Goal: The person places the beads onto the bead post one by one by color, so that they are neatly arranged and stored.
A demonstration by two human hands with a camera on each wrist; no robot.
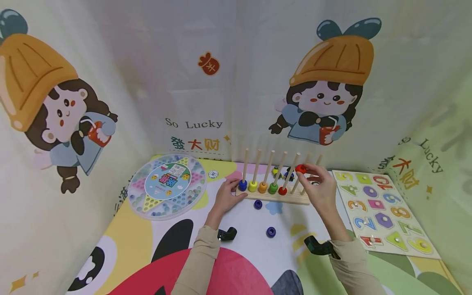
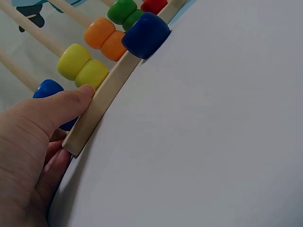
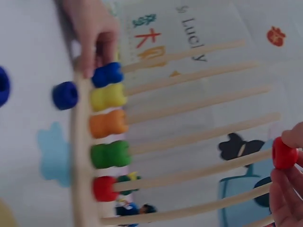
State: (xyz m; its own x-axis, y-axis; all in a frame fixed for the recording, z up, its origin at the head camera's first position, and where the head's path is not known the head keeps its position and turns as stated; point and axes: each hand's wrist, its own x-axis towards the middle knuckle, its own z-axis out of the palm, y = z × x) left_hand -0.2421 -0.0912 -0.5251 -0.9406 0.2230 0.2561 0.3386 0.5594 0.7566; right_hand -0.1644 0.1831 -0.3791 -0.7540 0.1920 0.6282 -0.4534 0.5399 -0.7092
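Right hand pinches a red bead between fingertips, right at the top of the fifth wooden peg. The hole seems lined up with the peg tip, though the head view doesn't show whether it's on the peg yet; in the right wrist view the bead sits at the peg end, so probably just threading on. One red bead already sits at that peg's foot, which explains the colour match.

Left hand rests on the left end of the wooden base, thumb pressed on the top edge beside the blue stack and fingers tucked under the end. It's steadying the rack so it doesn't slide or tip while the other hand works on it. Fingers lightly curled round the base end, nothing else held.

Pegs from left carry blue, yellow, orange and green beads, two each in the wrist views. The last pegs on the right look bare.

Two loose dark-blue beads lie on the bench: one touching the base front, one nearer the person. Round marble game box left of the rack, number puzzle board on the right, both apart from the hands.
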